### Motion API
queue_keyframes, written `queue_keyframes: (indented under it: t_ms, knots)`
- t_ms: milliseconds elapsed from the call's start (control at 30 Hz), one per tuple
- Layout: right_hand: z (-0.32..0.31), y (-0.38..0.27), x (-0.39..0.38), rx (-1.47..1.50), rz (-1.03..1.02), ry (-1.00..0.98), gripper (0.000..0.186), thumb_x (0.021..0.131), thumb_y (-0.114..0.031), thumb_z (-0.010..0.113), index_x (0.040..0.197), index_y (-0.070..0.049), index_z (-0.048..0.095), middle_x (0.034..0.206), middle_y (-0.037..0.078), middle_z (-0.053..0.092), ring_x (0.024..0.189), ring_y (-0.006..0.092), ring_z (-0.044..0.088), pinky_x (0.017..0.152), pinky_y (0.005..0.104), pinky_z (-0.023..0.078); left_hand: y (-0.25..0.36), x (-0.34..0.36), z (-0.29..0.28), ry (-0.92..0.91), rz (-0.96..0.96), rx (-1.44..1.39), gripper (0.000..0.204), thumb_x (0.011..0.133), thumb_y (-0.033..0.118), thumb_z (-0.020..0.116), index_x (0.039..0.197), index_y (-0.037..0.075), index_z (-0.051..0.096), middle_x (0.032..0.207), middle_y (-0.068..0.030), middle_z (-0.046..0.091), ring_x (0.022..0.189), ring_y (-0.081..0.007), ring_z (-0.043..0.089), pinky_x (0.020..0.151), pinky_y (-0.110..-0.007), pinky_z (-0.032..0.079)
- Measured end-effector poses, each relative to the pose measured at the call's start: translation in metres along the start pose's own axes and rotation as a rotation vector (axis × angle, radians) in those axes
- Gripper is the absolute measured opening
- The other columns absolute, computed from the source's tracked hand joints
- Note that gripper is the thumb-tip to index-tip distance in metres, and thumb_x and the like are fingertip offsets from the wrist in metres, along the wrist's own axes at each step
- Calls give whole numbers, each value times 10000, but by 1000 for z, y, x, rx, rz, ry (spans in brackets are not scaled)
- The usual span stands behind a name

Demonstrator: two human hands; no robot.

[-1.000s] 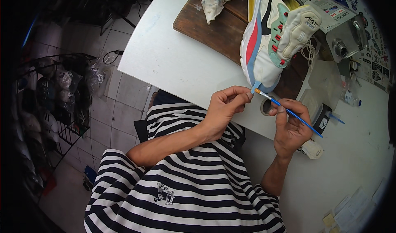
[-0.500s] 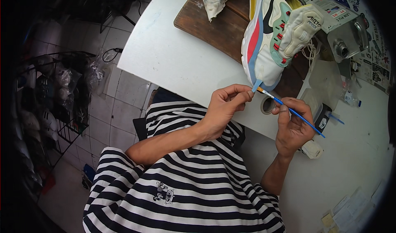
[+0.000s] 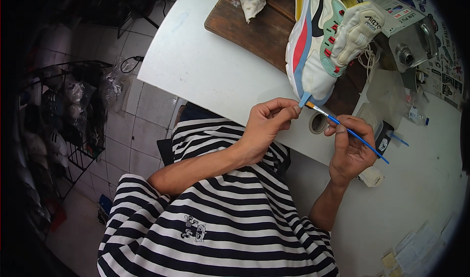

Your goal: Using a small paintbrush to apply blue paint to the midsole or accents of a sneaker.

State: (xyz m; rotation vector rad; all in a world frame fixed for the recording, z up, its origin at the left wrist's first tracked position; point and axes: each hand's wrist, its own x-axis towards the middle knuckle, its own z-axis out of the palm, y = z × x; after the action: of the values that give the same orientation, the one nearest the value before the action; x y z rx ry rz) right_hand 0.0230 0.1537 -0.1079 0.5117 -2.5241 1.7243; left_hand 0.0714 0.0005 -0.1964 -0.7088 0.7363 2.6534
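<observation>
A multicoloured sneaker point(image 3: 317, 81), white with blue, red, green and yellow parts, rests on a dark wooden board with its toe toward me. At the toe tip a narrow light-blue strip point(image 3: 304, 98) stands away from the shoe. My left hand point(image 3: 269, 127) pinches the end of this strip between thumb and fingers. In my right hand point(image 3: 350, 152) is a small paintbrush point(image 3: 360, 139) with a blue handle and a metal ferrule, held like a pen. Its brown bristles are at the strip, close to my left fingertips; whether they touch it I cannot tell.
On the wooden board point(image 3: 235, 24) lies a crumpled, stained cloth point(image 3: 255, 2). A round, ring-like item point(image 3: 318, 122) sits between my hands. Right of the shoe stand a metal can point(image 3: 415, 47) and a clear bottle point(image 3: 417, 114). A loaded rack point(image 3: 81, 147) stands on the floor at left.
My right hand and the brush have shifted slightly right and down. My left hand keeps its pinch on the strip, almost unmoved. The whole view has moved very little.
</observation>
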Motion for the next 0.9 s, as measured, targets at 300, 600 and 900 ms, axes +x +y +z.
queue_keyframes:
  t_ms: [300,600,900]
  knots:
    - [2,4,-1,-16,19,-59,144,899,116,612,1034,67,625,927,157,670,759,167,654,746,313,563,1,-1,1,-2,0,-3,175,976,153,685,1087,22,720,880,22,633,708,-37,458,668,-197,398]
    - [4,-1,1,-13,-6,-50,156,886,128,607,1028,65,621,912,160,667,757,166,646,753,311,558,2,-3,1,4,33,38,187,969,145,695,1103,19,726,881,24,637,703,-31,460,647,-193,390]
    - [0,-1,1,-44,7,-50,141,888,122,612,1015,61,622,920,159,669,762,164,648,749,307,559,2,-3,1,8,38,66,196,966,147,710,1112,19,731,856,35,639,692,-28,465,632,-185,378]
